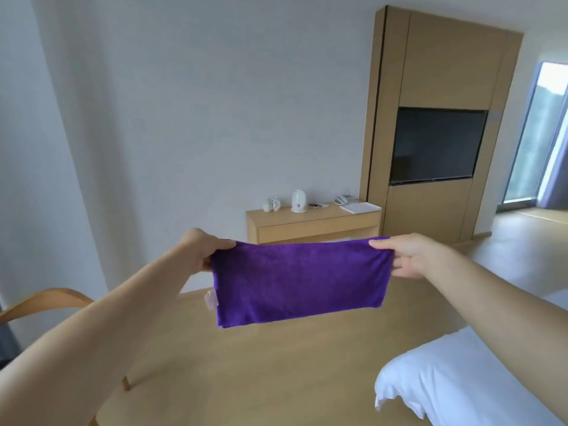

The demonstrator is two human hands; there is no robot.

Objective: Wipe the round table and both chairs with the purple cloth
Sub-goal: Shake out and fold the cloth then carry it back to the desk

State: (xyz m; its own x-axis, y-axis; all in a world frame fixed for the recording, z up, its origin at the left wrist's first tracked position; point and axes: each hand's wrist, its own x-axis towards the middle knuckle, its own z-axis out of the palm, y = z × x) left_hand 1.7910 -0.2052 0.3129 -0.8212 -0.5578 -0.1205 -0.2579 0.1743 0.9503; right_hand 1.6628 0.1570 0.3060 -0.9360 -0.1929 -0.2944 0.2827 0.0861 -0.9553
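The purple cloth (299, 278) hangs folded and stretched flat in the air in front of me, with a small pale label at its lower left edge. My left hand (204, 249) pinches its upper left corner. My right hand (408, 255) pinches the upper right corner, thumb on top. A curved wooden chair back (46, 298) shows at the left edge, partly hidden behind my left forearm. The round table is not in view.
A white bed corner (455, 382) fills the lower right. Against the far wall stands a low wooden console (313, 224) with a white kettle (298, 200), cups and a phone. Beside it rises a tall wood panel with a dark TV (436, 146). Bare wooden floor lies between.
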